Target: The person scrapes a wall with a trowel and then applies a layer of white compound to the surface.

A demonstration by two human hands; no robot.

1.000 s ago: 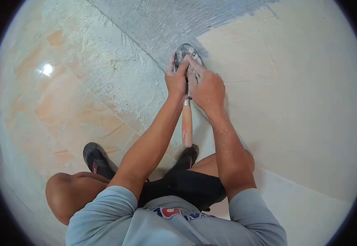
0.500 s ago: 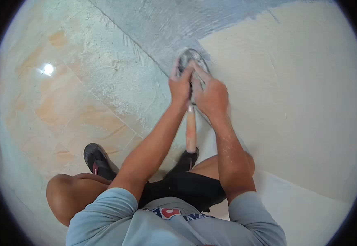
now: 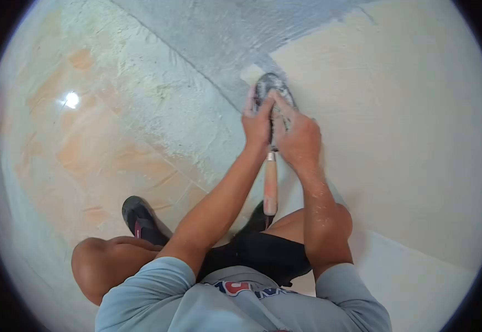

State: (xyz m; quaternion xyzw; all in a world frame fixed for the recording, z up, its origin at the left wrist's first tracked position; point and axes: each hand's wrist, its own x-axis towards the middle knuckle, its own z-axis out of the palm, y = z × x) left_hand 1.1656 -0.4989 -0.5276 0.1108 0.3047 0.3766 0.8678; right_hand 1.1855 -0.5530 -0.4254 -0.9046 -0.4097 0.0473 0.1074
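Note:
A round-tipped trowel (image 3: 271, 84) lies on the floor ahead of me, its dark, whitish-smeared blade pointing away. Its wooden handle (image 3: 271, 185) points back toward my body, with no hand on it. My left hand (image 3: 257, 120) grips the blade's left edge, thumb on top. From the right, my right hand (image 3: 299, 137) holds the blade with fingers pressed onto its face. The hands nearly meet over the middle of the blade and hide part of it. Just beyond the tip shows a small pale patch (image 3: 251, 73) on the grey surface.
Rough grey floor (image 3: 224, 33) stretches ahead, and a smooth cream-coloured coat (image 3: 395, 127) covers the right side. On the left are orange-beige tiles (image 3: 102, 149) with whitish powder and residue. My dark shoes (image 3: 141, 218) stand close behind the trowel.
A pale patch now shows at the trowel's tip where the surface was grey. The hands and trowel appear slightly lower and further right, as does the whole view.

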